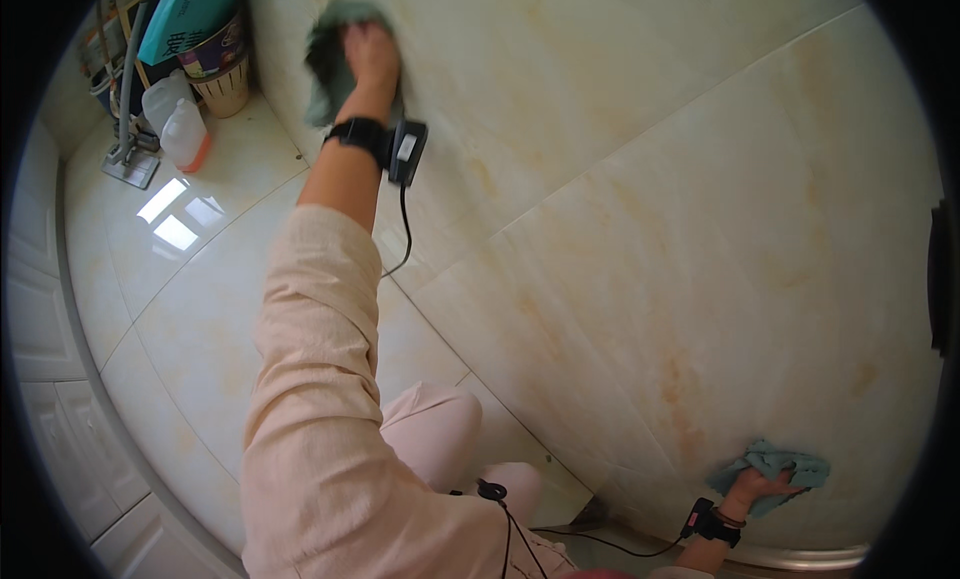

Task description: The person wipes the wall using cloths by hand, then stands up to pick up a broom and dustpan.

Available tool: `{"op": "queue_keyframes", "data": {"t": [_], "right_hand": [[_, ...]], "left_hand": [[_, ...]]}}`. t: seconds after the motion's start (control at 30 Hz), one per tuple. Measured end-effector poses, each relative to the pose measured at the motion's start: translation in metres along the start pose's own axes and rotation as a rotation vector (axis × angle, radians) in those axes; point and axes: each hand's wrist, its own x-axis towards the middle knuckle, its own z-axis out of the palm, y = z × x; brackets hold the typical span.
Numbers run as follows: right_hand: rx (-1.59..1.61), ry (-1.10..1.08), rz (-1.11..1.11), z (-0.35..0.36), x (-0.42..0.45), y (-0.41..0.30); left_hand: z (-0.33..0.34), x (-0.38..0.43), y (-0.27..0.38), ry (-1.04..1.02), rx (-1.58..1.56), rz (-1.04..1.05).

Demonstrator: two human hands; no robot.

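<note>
My left hand (371,54) is at the upper left, pressing a grey-green cloth (328,91) against the marble-patterned tiled wall (600,241); hand and cloth are blurred. At the lower right, my right hand (761,487) lies on a second grey-green cloth (810,470) against the same wall, the cloth bunched around its fingers. Each wrist wears a black strap with a small device and a cable. The left arm, in a pale sleeve, stretches up across the view, and my bent knees show below it.
Beside the wall at the upper left stand a woven-look waste bin (225,84), plastic jugs (184,136), one with orange liquid, and a flat-headed floor tool (131,166). White cabinets (45,331) line the left edge. Glossy floor tiles (202,309) lie between. A metal strip (799,559) runs at the bottom right.
</note>
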Motion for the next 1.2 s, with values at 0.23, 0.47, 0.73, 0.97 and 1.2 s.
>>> {"op": "queue_keyframes", "data": {"t": [0.23,0.47,0.73,0.97,1.2], "right_hand": [[0.675,-0.259,0.604,0.037,-0.035,0.009],[1.212,0.056,0.767,0.033,-0.019,-0.017],[0.802,0.101,0.575,0.014,0.007,-0.038],[0.471,0.095,0.443,0.002,0.015,-0.027],[0.745,-0.064,0.513,0.025,-0.027,-0.061]], "left_hand": [[-0.003,-0.15,-0.04,0.111,-0.209,-0.282],[-0.06,-0.371,0.115,-0.392,-0.163,0.065],[-0.072,-0.347,0.121,-1.199,-0.771,0.719],[-0.057,-0.241,0.258,-0.087,-0.2,0.976],[-0.104,-0.34,0.4,-0.442,-0.372,1.514]]}}
